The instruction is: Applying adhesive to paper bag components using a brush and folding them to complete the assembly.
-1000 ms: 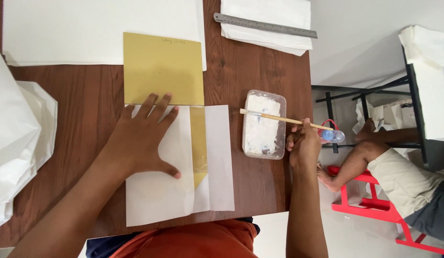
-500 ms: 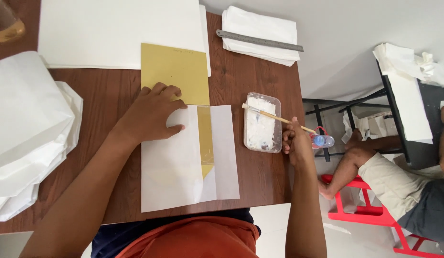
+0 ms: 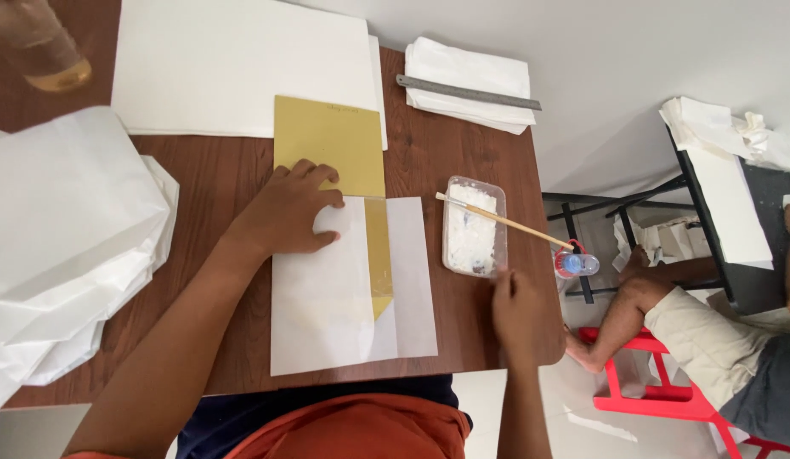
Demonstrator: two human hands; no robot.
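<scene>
White folded paper sheet (image 3: 327,297) lies flat on the brown wooden counter (image 3: 216,178), under and just below the left hand (image 3: 288,208). A gold rectangular card (image 3: 331,144) is tucked into it: the top half sticks out past the left hand's fingertips, and a narrow gold strip shows through the gap between the two white flaps, ending in a small point.

Progress, as I read it: card is placed and one flap is folded over it. The right-side flap looks not yet stuck down, and no paste is visible on the paper. So roughly mid-way, with gluing and closing left.

Hands:
- Left hand: open, palm down, fingers spread, pressing the sheet and touching the card's lower edge.
- Right hand (image 3: 518,310): loosely curled, holding nothing, at the counter's edge, just below the tub.

Containers:
- Clear rectangular plastic tub (image 3: 473,228), just above the right hand and right of the sheet, holds white paste. A thin wooden stick (image 3: 505,223) rests across its rim, with its end overhanging the counter's edge.
- Small clear bottle with blue cap (image 3: 575,263) sits off the counter, right of the right hand; contents unclear.

Far side of the left hand: large white sheets (image 3: 242,64), a metal ruler (image 3: 467,92) on a folded stack. To its left: a pile of white paper bags (image 3: 63,246).
</scene>
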